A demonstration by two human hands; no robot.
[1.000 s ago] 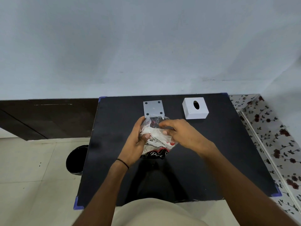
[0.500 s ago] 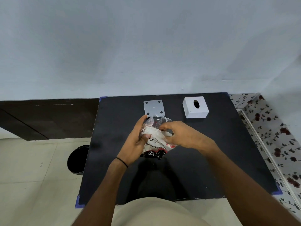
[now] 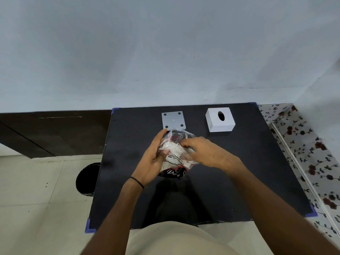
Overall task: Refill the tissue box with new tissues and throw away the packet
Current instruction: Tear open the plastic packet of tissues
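Observation:
A clear plastic tissue packet (image 3: 175, 155) with red and black print hangs over the middle of the black table (image 3: 248, 172). My left hand (image 3: 153, 159) grips its left side. At the packet's open top my right hand (image 3: 204, 151) pinches the white tissues inside. The white tissue box (image 3: 220, 122), with an oval slot on top, stands at the table's far right. Its flat white base plate (image 3: 173, 120) with dark corner dots lies apart, just beyond the packet.
A black waste bin (image 3: 86, 179) stands on the tiled floor left of the table. A dark cabinet (image 3: 55, 133) runs along the wall at left. A floral-patterned surface (image 3: 312, 153) borders the table's right side.
My right hand's fingers have worked deeper into the packet's open top. The packet has crumpled slightly and both hands stay in place.

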